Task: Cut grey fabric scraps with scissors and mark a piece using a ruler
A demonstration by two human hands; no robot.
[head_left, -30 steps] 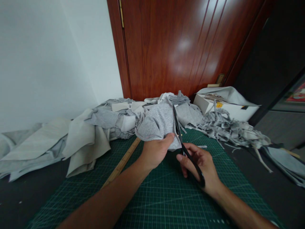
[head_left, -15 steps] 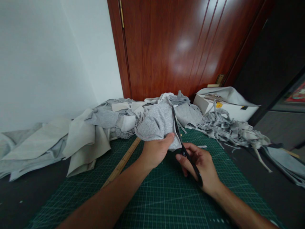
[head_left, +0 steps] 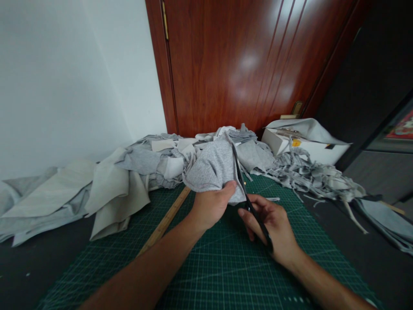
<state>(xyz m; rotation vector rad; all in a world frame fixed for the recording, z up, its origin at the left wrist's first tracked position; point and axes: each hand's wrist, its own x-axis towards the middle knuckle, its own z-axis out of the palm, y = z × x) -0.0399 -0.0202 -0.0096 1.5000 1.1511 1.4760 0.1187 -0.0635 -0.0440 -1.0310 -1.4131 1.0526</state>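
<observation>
A piece of heathered grey fabric (head_left: pixel 213 165) is pinched in my left hand (head_left: pixel 213 206), thumb on top and fingers hidden beneath. It is held up above the green cutting mat (head_left: pixel 222 267). My right hand (head_left: pixel 271 224) grips a pair of black scissors (head_left: pixel 239 172) by the handles. Their blades point away from me and lie along the fabric's right edge. Whether the blades are fully closed is hard to see. Part of the handles is hidden by my fingers.
A wooden ruler (head_left: pixel 166 219) lies on the mat, left of centre. Fabric scraps (head_left: pixel 142 159) are heaped along the back and left. Tangled grey strips (head_left: pixel 319 176) lie at the right, before a white box (head_left: pixel 309 148). A brown door (head_left: pixel 226 64) stands behind.
Almost nothing differs. The scissors' handle end has shifted very slightly within my right hand; my left hand and the fabric stay in place.
</observation>
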